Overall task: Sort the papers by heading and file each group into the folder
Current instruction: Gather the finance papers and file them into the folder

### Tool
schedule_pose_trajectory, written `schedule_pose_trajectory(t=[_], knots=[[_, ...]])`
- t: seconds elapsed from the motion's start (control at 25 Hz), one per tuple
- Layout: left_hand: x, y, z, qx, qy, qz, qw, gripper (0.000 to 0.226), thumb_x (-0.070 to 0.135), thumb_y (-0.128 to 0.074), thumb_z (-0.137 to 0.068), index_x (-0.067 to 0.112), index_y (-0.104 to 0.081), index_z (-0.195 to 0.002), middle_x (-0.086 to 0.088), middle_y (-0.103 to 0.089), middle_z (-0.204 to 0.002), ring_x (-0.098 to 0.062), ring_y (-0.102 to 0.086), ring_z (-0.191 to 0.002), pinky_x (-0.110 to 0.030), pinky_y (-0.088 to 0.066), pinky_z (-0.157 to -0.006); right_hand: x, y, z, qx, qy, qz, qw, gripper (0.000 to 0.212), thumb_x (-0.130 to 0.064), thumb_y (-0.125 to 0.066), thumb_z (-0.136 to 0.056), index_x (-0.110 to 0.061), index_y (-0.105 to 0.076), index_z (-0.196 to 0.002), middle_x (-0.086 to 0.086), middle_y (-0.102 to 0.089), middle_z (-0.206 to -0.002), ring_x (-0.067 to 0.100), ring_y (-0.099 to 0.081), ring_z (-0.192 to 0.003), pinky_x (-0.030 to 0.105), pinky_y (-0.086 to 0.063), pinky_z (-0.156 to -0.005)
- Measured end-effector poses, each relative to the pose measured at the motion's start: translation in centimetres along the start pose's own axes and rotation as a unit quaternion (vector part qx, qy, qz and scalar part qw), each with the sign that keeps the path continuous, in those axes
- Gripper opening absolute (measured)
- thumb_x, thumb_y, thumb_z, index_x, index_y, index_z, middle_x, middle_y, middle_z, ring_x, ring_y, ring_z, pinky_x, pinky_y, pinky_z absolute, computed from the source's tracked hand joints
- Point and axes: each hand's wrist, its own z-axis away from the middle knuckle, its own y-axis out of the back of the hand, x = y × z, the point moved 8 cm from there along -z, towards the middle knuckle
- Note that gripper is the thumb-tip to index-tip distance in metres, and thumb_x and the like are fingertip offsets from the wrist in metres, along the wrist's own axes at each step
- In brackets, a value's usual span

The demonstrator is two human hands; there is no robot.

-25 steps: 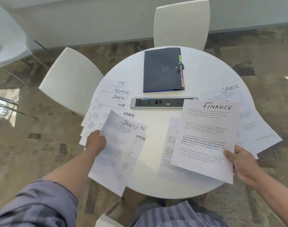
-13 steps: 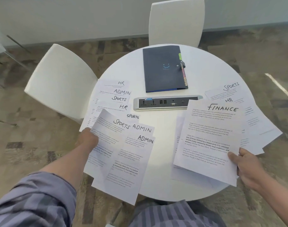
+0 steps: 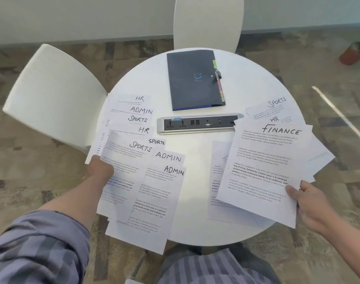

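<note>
The left hand (image 3: 100, 171) is gripping a fan of sheets headed SPORTS (image 3: 121, 160) and ADMIN at the left edge of the round white surface (image 3: 195, 160); the right hand (image 3: 310, 203) is pinching the FINANCE sheet (image 3: 263, 167) by its lower corner; the dark folder (image 3: 192, 78) is lying closed at the far side, beyond the socket strip (image 3: 197, 125).
</note>
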Motion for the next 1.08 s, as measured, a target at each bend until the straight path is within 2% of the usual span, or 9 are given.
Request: schedule_pose_trajectory(t=[0.12, 0.2, 0.28, 0.36, 0.48, 0.6, 0.72, 0.92, 1.08], knots=[[0.2, 0.0, -0.2, 0.011, 0.012, -0.001, 1.0, 0.052, 0.014, -0.059, -0.083, 0.011, -0.04, -0.131, -0.016, -0.056, -0.122, -0.041, -0.058, -0.111, -0.055, -0.051, -0.098, -0.1, 0.6, 0.2, 0.006, -0.002, -0.005, 1.0, 0.022, -0.002, -0.051, -0.104, -0.015, -0.068, -0.106, -0.007, -0.079, -0.094, 0.014, -0.076, -0.083, 0.025, -0.063, -0.063], [0.1, 0.2, 0.3, 0.032, 0.023, -0.016, 0.999, 0.069, 0.018, -0.061, -0.08, 0.012, -0.035, -0.143, -0.015, -0.048, -0.141, -0.041, -0.048, -0.13, -0.059, -0.042, -0.106, -0.3, 0.7, 0.4, 0.007, -0.002, -0.007, 1.0, 0.022, -0.001, -0.05, -0.104, -0.015, -0.067, -0.105, -0.007, -0.079, -0.092, 0.011, -0.076, -0.08, 0.026, -0.063, -0.062], [0.7, 0.1, 1.4, 0.043, 0.017, -0.047, 0.998, 0.073, 0.024, -0.061, -0.087, 0.014, -0.029, -0.151, -0.013, -0.035, -0.153, -0.039, -0.035, -0.14, -0.057, -0.032, -0.113, -0.3, 1.0, 0.5, 0.012, -0.003, -0.009, 1.0, 0.023, -0.001, -0.049, -0.105, -0.015, -0.067, -0.104, -0.003, -0.074, -0.099, 0.016, -0.072, -0.088, 0.032, -0.061, -0.07], [2.5, -0.6, 3.1, 0.059, -0.022, -0.086, 0.994, 0.073, 0.033, -0.06, -0.093, 0.015, -0.026, -0.155, -0.014, -0.027, -0.16, -0.038, -0.028, -0.144, -0.057, -0.031, -0.114, -0.3, 1.8, 0.3, 0.016, -0.001, -0.015, 1.0, 0.022, 0.0, -0.049, -0.105, -0.013, -0.066, -0.107, 0.0, -0.071, -0.105, 0.019, -0.068, -0.096, 0.036, -0.054, -0.079], [6.6, -3.8, 7.1, 0.069, -0.127, -0.061, 0.988, 0.066, 0.036, -0.063, -0.094, 0.013, -0.039, -0.151, -0.015, -0.035, -0.156, -0.04, -0.036, -0.139, -0.056, -0.038, -0.11, -0.1, 3.5, -0.6, 0.022, 0.0, -0.017, 1.0, 0.023, -0.001, -0.049, -0.105, -0.005, -0.064, -0.122, 0.004, -0.071, -0.112, 0.023, -0.067, -0.101, 0.045, -0.054, -0.09], [11.5, -10.4, 14.4, -0.048, -0.225, 0.071, 0.971, 0.045, 0.025, -0.065, -0.096, 0.008, -0.056, -0.137, -0.015, -0.052, -0.137, -0.034, -0.053, -0.124, -0.039, -0.042, -0.103, 0.7, 5.6, -1.7, 0.027, -0.011, -0.003, 1.0, 0.021, -0.001, -0.05, -0.105, -0.008, -0.066, -0.116, 0.009, -0.071, -0.116, 0.028, -0.068, -0.104, 0.053, -0.05, -0.1], [15.8, -16.8, 21.9, -0.157, -0.264, 0.102, 0.946, 0.034, 0.022, -0.067, -0.095, 0.008, -0.065, -0.125, -0.009, -0.063, -0.117, -0.025, -0.064, -0.105, -0.025, -0.042, -0.087, 1.2, 7.6, -3.3, 0.022, -0.023, 0.005, 0.999, 0.017, -0.002, -0.053, -0.104, -0.011, -0.066, -0.108, 0.013, -0.072, -0.117, 0.034, -0.068, -0.106, 0.057, -0.05, -0.102], [20.8, -22.7, 29.3, -0.232, -0.176, 0.162, 0.943, 0.021, 0.025, -0.065, -0.094, 0.02, -0.058, -0.113, 0.004, -0.06, -0.104, -0.022, -0.061, -0.103, -0.026, -0.043, -0.084, 0.1, 11.5, -6.4, 0.005, -0.016, 0.021, 1.0, 0.02, -0.002, -0.053, -0.104, -0.006, -0.063, -0.12, 0.012, -0.072, -0.114, 0.031, -0.069, -0.098, 0.052, -0.053, -0.093], [23.0, -24.9, 30.9, -0.195, -0.069, 0.197, 0.958, 0.057, 0.026, -0.065, -0.092, 0.01, -0.045, -0.144, -0.007, -0.051, -0.136, -0.025, -0.055, -0.117, -0.034, -0.048, -0.095, 0.0, 15.0, -8.5, -0.001, -0.023, 0.015, 1.0, 0.018, -0.001, -0.052, -0.104, -0.011, -0.066, -0.111, 0.005, -0.072, -0.105, 0.027, -0.069, -0.093, 0.048, -0.053, -0.09]])
